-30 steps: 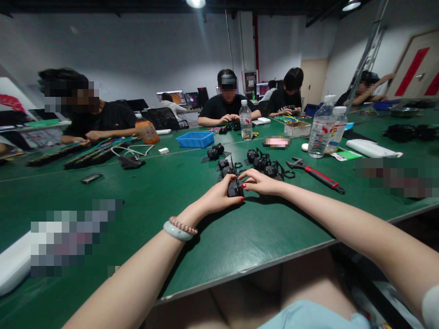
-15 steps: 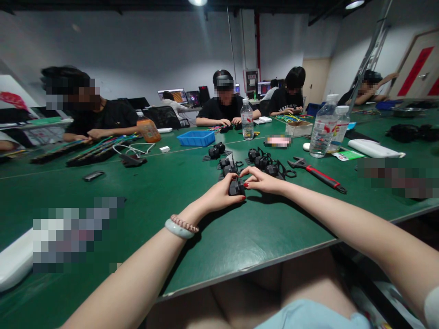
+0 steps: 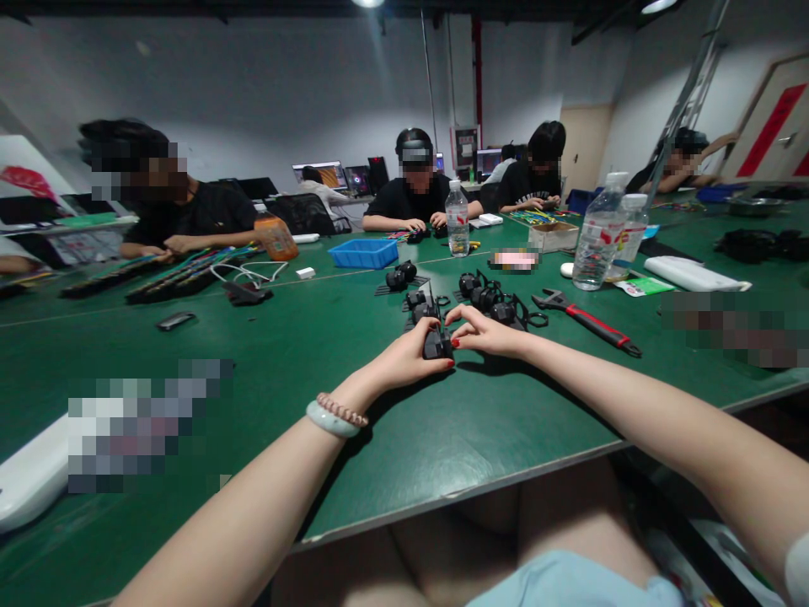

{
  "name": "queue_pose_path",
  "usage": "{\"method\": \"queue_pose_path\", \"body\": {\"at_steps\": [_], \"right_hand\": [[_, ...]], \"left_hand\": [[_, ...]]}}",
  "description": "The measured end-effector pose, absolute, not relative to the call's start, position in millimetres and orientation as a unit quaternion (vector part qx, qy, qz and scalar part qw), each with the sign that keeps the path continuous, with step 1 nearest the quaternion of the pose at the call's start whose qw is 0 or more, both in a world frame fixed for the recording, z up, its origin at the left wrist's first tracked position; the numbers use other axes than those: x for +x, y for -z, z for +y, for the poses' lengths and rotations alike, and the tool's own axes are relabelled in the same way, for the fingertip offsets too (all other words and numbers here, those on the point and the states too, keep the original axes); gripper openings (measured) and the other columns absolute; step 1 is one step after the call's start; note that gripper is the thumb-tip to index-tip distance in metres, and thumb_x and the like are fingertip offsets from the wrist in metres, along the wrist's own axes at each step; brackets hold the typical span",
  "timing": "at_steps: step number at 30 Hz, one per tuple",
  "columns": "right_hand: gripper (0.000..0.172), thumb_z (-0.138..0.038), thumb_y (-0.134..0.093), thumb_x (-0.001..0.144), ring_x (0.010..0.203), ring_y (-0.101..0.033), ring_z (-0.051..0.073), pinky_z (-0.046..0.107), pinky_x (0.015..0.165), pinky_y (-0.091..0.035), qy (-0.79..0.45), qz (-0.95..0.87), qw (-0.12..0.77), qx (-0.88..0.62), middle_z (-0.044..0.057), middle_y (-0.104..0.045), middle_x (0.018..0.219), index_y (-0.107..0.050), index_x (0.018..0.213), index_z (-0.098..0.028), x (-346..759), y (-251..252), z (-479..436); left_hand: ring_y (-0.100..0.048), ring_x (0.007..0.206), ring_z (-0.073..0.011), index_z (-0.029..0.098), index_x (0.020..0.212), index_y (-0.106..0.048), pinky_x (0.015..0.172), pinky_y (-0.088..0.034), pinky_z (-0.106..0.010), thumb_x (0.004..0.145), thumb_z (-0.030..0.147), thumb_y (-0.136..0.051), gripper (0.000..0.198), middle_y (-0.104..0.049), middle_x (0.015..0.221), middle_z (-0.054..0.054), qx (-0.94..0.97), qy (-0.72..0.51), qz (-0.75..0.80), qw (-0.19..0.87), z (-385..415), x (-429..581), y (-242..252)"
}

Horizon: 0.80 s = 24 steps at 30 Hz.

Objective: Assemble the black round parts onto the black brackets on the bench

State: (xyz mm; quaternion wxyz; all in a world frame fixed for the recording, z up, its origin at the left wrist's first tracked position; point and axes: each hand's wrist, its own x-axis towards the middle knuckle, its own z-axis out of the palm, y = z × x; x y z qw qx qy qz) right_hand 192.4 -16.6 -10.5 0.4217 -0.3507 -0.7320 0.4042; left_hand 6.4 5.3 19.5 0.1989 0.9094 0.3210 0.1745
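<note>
A small black plastic part (image 3: 436, 344) sits low over the green table (image 3: 404, 472). My left hand (image 3: 408, 352) is closed round it from the left, thumb along the near side. From the right, my right hand (image 3: 485, 331) has its bent fingers against the same part, thumb and fingertips at its edge. Just beyond my hands are several similar black parts, one group (image 3: 486, 297) with rings and fins to the right and another part (image 3: 400, 276) farther back. What lies under my left fingers is hidden.
An adjustable wrench (image 3: 591, 323) with a red and black handle lies to the right. Water bottles (image 3: 597, 240), a blue tray (image 3: 364, 253) and an orange drink bottle (image 3: 276, 239) stand farther back. A white object (image 3: 31, 472) lies at left. People sit across the table.
The whole view has shifted very slightly to the right. Both hands keep the same grip on the black part.
</note>
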Motion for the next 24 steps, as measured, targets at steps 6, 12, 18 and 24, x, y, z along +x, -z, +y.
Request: {"method": "queue_pose_path", "body": {"at_steps": [6,12,18,24], "right_hand": [[0.031,-0.02,-0.055,0.067,0.076,-0.054,0.007,0.026,0.073,-0.044,-0.402,-0.734,0.417,-0.354,0.002,-0.038,0.101,-0.039,0.094,-0.022,192.5,12.4,-15.6],[0.038,-0.021,-0.059,0.063,0.079,-0.054,0.008,0.027,0.073,-0.045,-0.411,-0.735,0.415,-0.344,0.002,-0.034,0.105,-0.039,0.095,-0.023,193.5,16.4,-13.1],[0.04,-0.024,-0.062,0.062,0.082,-0.054,0.01,0.029,0.074,-0.045,-0.413,-0.737,0.411,-0.343,0.002,-0.033,0.104,-0.04,0.095,-0.023,193.7,17.2,-13.6],[0.039,-0.024,-0.062,0.062,0.083,-0.054,0.01,0.029,0.075,-0.046,-0.408,-0.739,0.412,-0.344,0.002,-0.033,0.105,-0.039,0.094,-0.023,193.6,16.6,-14.4]], "left_hand": [[-0.052,0.077,-0.0191,0.018,0.109,-0.036,0.064,-0.039,-0.028,0.058,0.042,-0.057,0.061,-0.053,0.089,-0.004,0.907,-0.179,0.322,0.207,4.3,6.5,-19.9],[-0.052,0.078,-0.0192,0.017,0.109,-0.037,0.066,-0.039,-0.028,0.057,0.043,-0.057,0.061,-0.053,0.091,-0.005,0.907,-0.181,0.32,0.207,5.2,6.3,-18.7],[-0.052,0.079,-0.0193,0.017,0.11,-0.036,0.066,-0.039,-0.028,0.059,0.045,-0.056,0.062,-0.053,0.093,-0.006,0.914,-0.181,0.307,0.191,6.6,5.7,-17.2],[-0.052,0.08,-0.0199,0.017,0.109,-0.036,0.067,-0.039,-0.029,0.058,0.044,-0.056,0.062,-0.053,0.093,-0.006,0.909,-0.183,0.314,0.204,5.5,6.2,-18.4]]}}
